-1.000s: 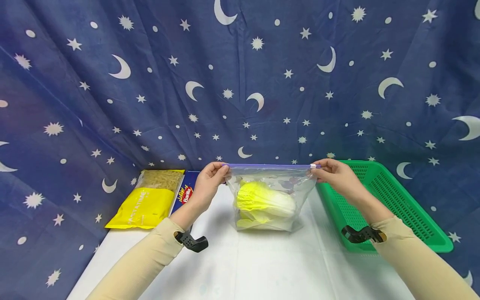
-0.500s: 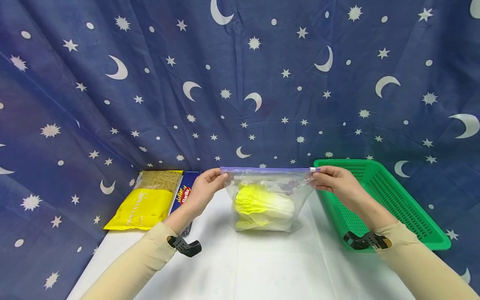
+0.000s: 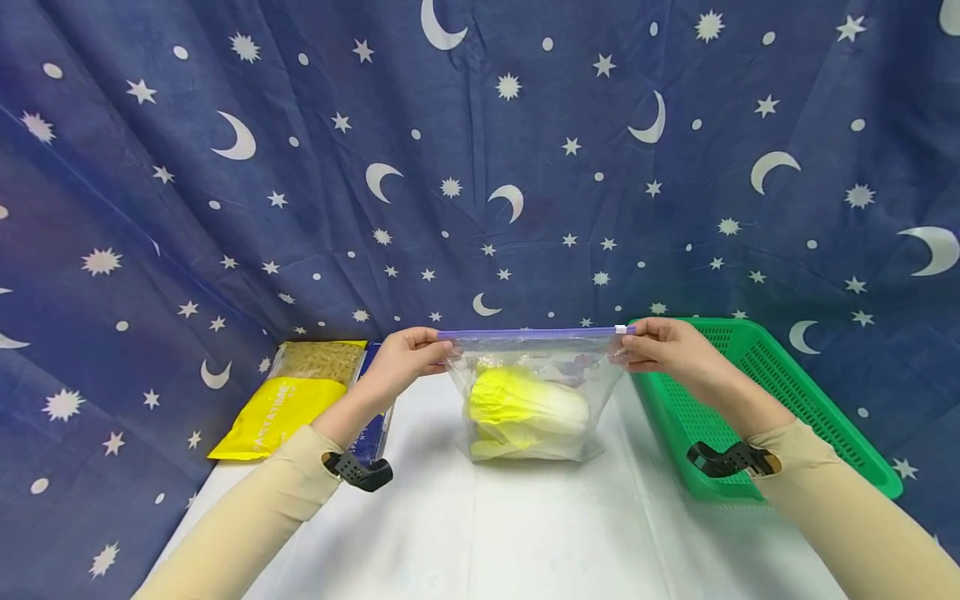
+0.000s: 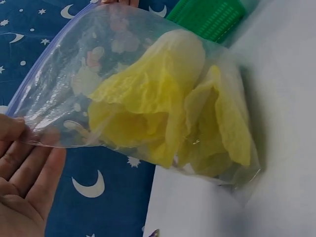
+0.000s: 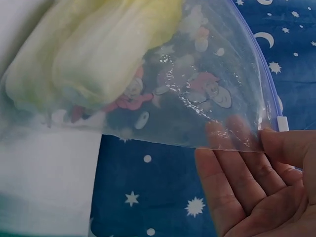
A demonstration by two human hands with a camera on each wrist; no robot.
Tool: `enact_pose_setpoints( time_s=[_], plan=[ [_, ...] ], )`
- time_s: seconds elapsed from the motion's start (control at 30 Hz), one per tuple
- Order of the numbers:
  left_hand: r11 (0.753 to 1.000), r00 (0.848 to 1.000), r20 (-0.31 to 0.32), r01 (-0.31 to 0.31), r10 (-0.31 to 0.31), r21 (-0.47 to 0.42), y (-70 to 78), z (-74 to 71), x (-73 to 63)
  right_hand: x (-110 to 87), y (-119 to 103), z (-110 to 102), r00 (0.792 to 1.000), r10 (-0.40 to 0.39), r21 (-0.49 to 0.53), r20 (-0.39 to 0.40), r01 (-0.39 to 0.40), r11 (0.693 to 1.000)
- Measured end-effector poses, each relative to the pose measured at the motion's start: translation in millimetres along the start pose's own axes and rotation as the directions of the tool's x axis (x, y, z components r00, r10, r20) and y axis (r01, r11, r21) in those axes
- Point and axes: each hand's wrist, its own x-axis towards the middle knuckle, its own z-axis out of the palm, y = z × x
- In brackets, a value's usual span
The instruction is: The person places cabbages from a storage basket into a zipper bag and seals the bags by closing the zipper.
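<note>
A clear zip bag [image 3: 468, 354] with a purple top strip stands on the white table, holding yellow-and-white napa cabbage [image 3: 528, 406]. In the left wrist view two cabbage pieces [image 4: 148, 94] lie side by side inside it. My left hand [image 3: 405, 360] pinches the bag's top left corner between thumb and fingers. At the top right corner my right hand [image 3: 671, 352] pinches the film, its thumb just by the white slider [image 5: 283, 124]. The strip is stretched straight between both hands. Cartoon figures [image 5: 210, 89] are printed on the bag.
A green perforated basket [image 3: 662, 425] stands to the right, partly behind the right forearm. On the left lie a yellow pasta bag [image 3: 300, 414] and a blue Barilla box [image 3: 372, 437], partly covered by the left arm. A star-and-moon curtain [image 3: 480, 167] hangs behind the table.
My left hand has shifted a little to the left, covering more of the blue box. The bag's strip dipped slightly, then rose again. Both hands keep their hold on its corners.
</note>
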Motion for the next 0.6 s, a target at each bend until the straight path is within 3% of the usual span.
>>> enact_pose_setpoints(
  time_s=[0.23,0.4,0.6],
  plan=[
    [0.995,0.998,0.013,0.065,-0.066,0.076,12.3,-5.4,18.0,18.1,-7.9,-4.4,0.999,0.04,-0.065,-0.023,-0.041,0.997],
    [0.989,0.995,-0.015,0.095,-0.094,0.114,17.1,-7.0,33.3,33.8,-12.2,-6.1,0.997,0.053,-0.076,-0.052,-0.057,0.995],
    [0.995,0.996,-0.083,0.043,-0.036,0.092,18.5,-9.6,51.3,54.8,-19.7,-4.0,0.994,0.035,-0.073,-0.105,-0.043,0.996]
  ],
)
